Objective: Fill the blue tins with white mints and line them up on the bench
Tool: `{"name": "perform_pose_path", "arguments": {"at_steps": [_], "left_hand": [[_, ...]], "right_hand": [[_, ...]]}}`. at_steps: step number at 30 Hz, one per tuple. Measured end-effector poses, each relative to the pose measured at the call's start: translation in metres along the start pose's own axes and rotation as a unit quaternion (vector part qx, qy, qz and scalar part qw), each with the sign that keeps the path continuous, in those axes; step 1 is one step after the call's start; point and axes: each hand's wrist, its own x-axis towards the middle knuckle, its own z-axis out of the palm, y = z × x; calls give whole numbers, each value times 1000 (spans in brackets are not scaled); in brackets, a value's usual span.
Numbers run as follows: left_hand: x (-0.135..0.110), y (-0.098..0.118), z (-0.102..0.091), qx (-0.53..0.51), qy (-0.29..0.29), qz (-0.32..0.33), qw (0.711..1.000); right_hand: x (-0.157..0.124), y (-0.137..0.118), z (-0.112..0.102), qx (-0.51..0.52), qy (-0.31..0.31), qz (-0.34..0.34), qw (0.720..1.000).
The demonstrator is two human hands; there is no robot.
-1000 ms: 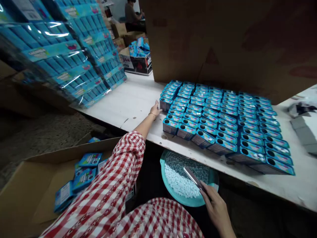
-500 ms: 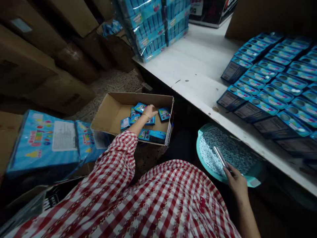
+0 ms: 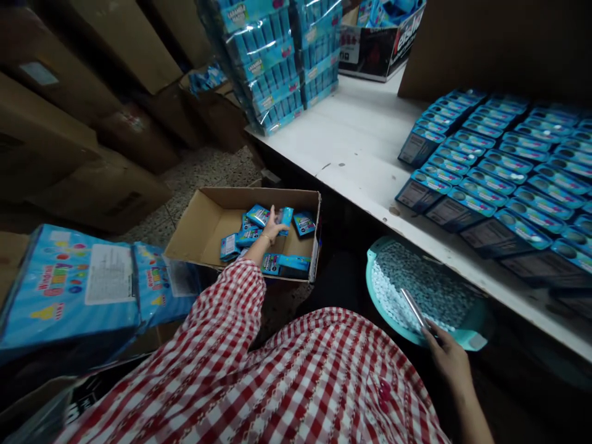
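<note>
My left hand [image 3: 274,229] is inside an open cardboard box [image 3: 185,234], its thumb and fingers around a small blue packet [image 3: 285,217]. Several similar blue packets [image 3: 250,235] lie loosely in the box around it. My right hand [image 3: 446,353] grips a shiny metal tube-like tool [image 3: 414,307], whose far end reaches over a turquoise basin [image 3: 374,277]. Small pale pellets [image 3: 393,287] fill the basin; the side under the table lies in shadow.
Rows of blue boxes [image 3: 490,185] stand on the white table [image 3: 337,135] at right. Plastic-wrapped stacks of blue packs [image 3: 272,74] sit at its far left corner, beside a dark carton [image 3: 370,55]. Large blue packages [image 3: 69,283] and brown cartons [image 3: 92,160] line the left.
My left hand has closed around a blue packet in the box, and the packets there have shifted. My right hand stays at the basin with the metal tool. The view has tilted up slightly.
</note>
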Motion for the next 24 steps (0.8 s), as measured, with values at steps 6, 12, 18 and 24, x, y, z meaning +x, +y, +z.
{"name": "perform_pose_path", "arguments": {"at_steps": [6,12,18,24], "left_hand": [[-79,70,42,-304,-222,50,925],[-134,71,110,-310,-347,-2,886],[-148,59,153,-223,-358,-59,905],[-150,49,162,-124,-398,-118,901]], "right_hand": [[25,-14,-1,-31,-6,-63,998],[30,-16,-13,-108,7,-116,987],[21,-26,-56,-388,67,-109,913],[44,-50,-64,-439,4,-46,897]]}}
